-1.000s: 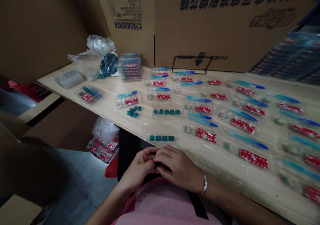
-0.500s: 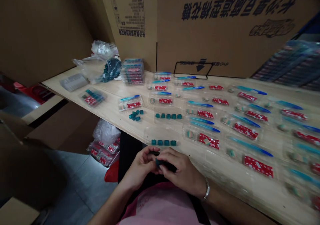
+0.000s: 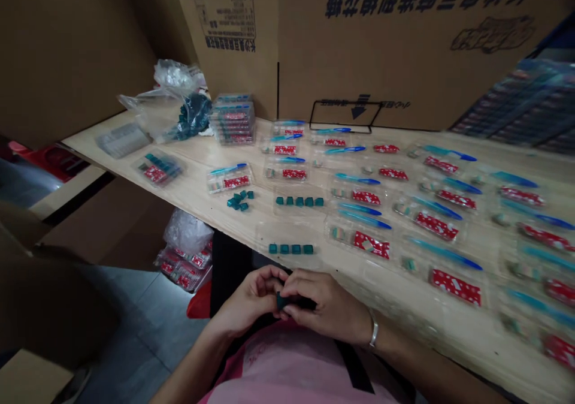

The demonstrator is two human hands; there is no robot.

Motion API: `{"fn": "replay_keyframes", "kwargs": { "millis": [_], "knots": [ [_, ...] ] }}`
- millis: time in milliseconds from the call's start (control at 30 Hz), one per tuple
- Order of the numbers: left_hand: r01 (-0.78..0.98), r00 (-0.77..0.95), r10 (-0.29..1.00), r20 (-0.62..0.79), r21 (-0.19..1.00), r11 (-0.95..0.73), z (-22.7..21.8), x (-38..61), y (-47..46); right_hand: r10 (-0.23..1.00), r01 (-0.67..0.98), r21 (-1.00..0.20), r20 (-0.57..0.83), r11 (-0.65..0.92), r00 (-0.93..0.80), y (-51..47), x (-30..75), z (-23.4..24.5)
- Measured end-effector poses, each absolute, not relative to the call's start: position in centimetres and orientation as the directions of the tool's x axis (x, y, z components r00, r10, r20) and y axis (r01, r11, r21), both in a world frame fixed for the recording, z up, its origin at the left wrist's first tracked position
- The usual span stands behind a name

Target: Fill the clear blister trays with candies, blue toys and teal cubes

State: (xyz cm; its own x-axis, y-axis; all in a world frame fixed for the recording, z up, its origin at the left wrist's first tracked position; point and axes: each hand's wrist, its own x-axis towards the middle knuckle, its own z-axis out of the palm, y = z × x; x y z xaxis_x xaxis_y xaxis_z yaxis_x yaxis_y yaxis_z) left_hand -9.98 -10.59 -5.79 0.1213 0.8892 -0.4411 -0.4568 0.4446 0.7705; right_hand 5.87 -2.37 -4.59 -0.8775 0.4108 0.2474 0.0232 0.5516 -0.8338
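Both hands meet just below the table's front edge, above my lap. My left hand (image 3: 249,301) and my right hand (image 3: 324,307) pinch a small teal block (image 3: 282,301) between their fingertips; the right hand also covers something dark that I cannot make out. Right in front of them on the wooden table (image 3: 215,209) lies a clear tray (image 3: 290,239) holding a row of teal blocks. A second clear tray (image 3: 300,201) with teal blocks sits behind it, and a loose heap of teal blocks (image 3: 239,200) lies to the left.
Many clear packs with a blue pen and red card (image 3: 365,236) cover the table to the right. A stack of filled packs (image 3: 233,119) and plastic bags (image 3: 177,101) stand at the back left. Big cardboard boxes (image 3: 381,38) wall the far side. More packs in a bag (image 3: 186,257) lie on the floor.
The hands stay together at the table edge, with only small finger movements; the teal block now shows between the fingertips. The view shifted slightly.
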Motion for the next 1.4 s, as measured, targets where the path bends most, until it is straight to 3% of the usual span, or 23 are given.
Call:
{"fn": "replay_keyframes", "kwargs": {
  "millis": [167, 267, 367, 467, 633, 733, 833, 900, 1033, 1100, 1267, 1400],
  "knots": [
    [-0.36, 0.08, 0.897, -0.434, 0.827, 0.432, -5.2, -10.9, -10.1, 0.454, 0.058, -0.821, 0.253, 0.567, -0.855, -1.4, 4.4, -4.7],
    [-0.194, -0.256, 0.917, -0.307, 0.945, 0.263, -5.8, -12.6, -9.4, 0.436, 0.156, -0.7, 0.241, 0.697, -0.867, 0.5, 2.1, -4.4],
    [0.053, -0.531, 0.84, -0.114, 0.985, 0.167, -7.4, -14.4, -8.5, 0.377, 0.274, -0.478, 0.133, 0.834, -0.917, 2.4, -0.5, -4.2],
    [0.226, -0.522, 0.852, -0.035, 0.958, 0.178, -8.8, -15.2, -8.0, 0.327, 0.3, -0.344, 0.021, 0.89, -0.945, 3.3, -2.1, -4.5],
    [0.386, -0.486, 0.871, 0.071, 0.912, 0.141, -9.0, -15.1, -7.6, 0.339, 0.311, -0.307, 0.041, 0.899, -0.94, 2.7, -2.9, -5.2],
    [0.353, -0.486, 0.872, 0.049, 0.925, 0.144, -8.4, -15.4, -7.4, 0.379, 0.35, -0.258, 0.071, 0.901, -0.923, 1.8, -3.2, -5.3],
    [0.206, -0.43, 0.899, -0.081, 0.961, 0.186, -8.1, -15.7, -7.3, 0.39, 0.363, -0.197, 0.121, 0.911, -0.913, 1.2, -3.2, -5.4],
    [0.187, -0.447, 0.889, -0.101, 0.961, 0.203, -8.3, -15.8, -7.2, 0.387, 0.349, -0.231, 0.144, 0.908, -0.911, 1.2, -2.9, -5.7],
    [0.229, -0.543, 0.839, -0.039, 0.954, 0.193, -9.0, -15.6, -7.0, 0.452, 0.351, -0.491, 0.099, 0.797, -0.887, 2.0, -2.2, -6.5],
    [0.242, -0.529, 0.848, -0.036, 0.951, 0.192, -9.1, -15.5, -7.0, 0.488, 0.363, -0.544, 0.098, 0.756, -0.867, 2.1, -2.2, -6.7],
    [0.301, -0.477, 0.879, -0.029, 0.934, 0.194, -8.7, -15.8, -6.9, 0.434, 0.345, -0.389, 0.166, 0.854, -0.886, 1.9, -2.4, -6.8],
    [0.262, -0.491, 0.869, -0.062, 0.941, 0.215, -8.5, -15.9, -6.6, 0.448, 0.36, -0.397, 0.154, 0.844, -0.881, 2.0, -2.5, -6.9]
  ]
}}
